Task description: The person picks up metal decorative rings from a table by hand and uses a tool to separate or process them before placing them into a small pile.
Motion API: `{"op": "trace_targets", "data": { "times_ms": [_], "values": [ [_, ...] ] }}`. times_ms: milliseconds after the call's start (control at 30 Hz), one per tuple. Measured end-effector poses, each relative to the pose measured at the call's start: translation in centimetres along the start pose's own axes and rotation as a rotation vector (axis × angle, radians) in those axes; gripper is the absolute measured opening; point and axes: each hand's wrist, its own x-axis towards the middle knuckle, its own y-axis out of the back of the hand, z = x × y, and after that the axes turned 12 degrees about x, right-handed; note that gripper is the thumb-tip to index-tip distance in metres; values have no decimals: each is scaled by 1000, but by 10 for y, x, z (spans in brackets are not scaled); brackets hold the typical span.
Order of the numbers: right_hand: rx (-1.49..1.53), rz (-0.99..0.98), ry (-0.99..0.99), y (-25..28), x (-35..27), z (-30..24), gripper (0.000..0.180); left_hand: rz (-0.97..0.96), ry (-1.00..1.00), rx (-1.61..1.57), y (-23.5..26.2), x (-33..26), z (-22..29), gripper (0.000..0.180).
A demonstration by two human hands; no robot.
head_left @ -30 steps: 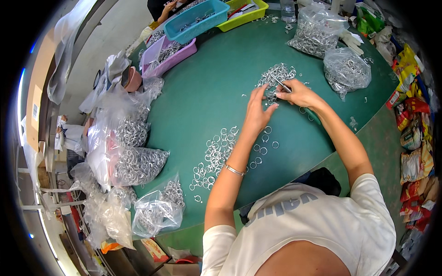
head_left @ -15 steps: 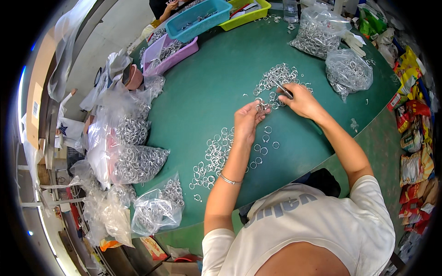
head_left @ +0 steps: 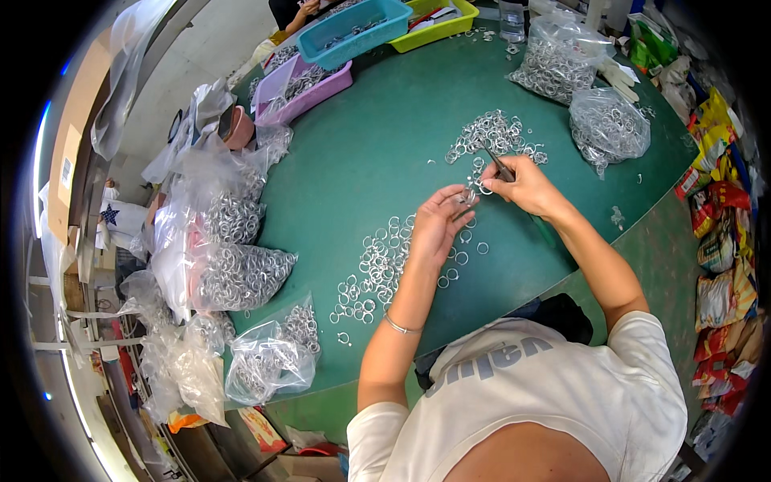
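Observation:
My right hand [head_left: 526, 191] is closed around a hand tool [head_left: 504, 170] with a thin metal tip, a dark body and what looks like a green handle end; its exact kind is unclear. By its fingertips are a few silvery metal rings [head_left: 479, 183]. Close by on the left, my left hand [head_left: 438, 225] has its fingers curled together, with small shiny metal rings [head_left: 467, 197] at the tips, partly blurred. A heap of open metal rings [head_left: 496, 132] lies beyond both hands. More rings [head_left: 381, 261] are spread beside and under my left forearm.
Clear bags full of rings stand along the left [head_left: 245, 277] and at the far right [head_left: 554, 64]. Purple [head_left: 325, 84], blue [head_left: 353, 36] and yellow-green [head_left: 434, 32] plastic baskets sit at the back of the green table [head_left: 361, 153]. Behind them, another person's hand [head_left: 309, 8] shows.
My left hand has drawn slightly nearer to me, and the rings at its fingertips have shifted. My right hand has moved slightly nearer too, still holding the tool. The view has shifted a little.

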Motion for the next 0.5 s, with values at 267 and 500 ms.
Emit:
{"op": "trace_targets", "data": {
  "times_ms": [267, 500],
  "values": [
    [-3, -56, -8, -8, -9, -5, 8, 54, -182, 413, -9, -15, 1, 21],
    [-576, 68, 386, -7, -22, 4, 16, 248, -471, 563, -5, -16, 1, 13]
  ]
}}
